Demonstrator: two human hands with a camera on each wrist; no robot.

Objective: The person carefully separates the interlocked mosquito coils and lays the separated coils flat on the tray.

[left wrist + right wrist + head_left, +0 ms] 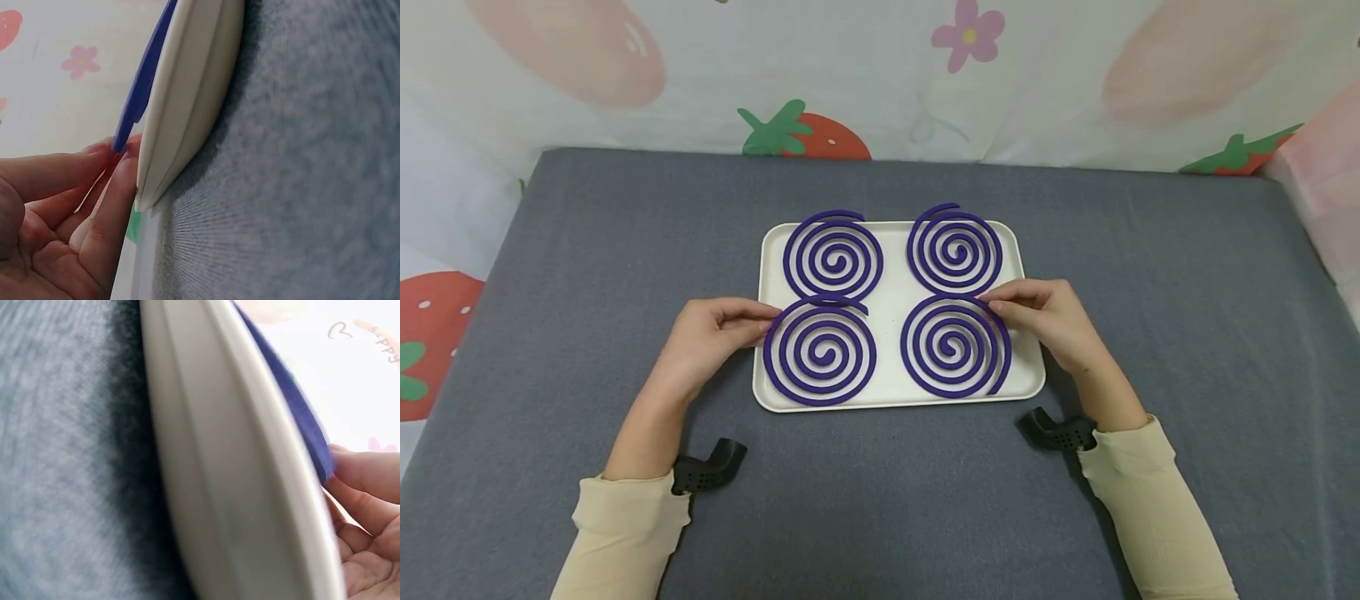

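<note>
A white rectangular tray (889, 350) holds several dark purple spiral mosquito coils in two rows. My left hand (709, 337) pinches the left edge of the front-left coil (826, 358); in the left wrist view the coil's rim (140, 94) slopes above the tray wall, between thumb and fingertips. The front-right coil (952, 348) is pinched at its upper right edge by my right hand (1048, 321), and its blue rim (306, 425) shows tilted over the tray side. Behind lie the back-left coil (837, 263) and back-right coil (957, 252), both jutting past the tray's far rim.
Grey cloth (880, 492) covers the table around the tray. A white curtain (895, 75) with strawberry and flower prints hangs behind the far edge. Black wrist mounts (709, 467) stick out from both cuffs, close to the cloth.
</note>
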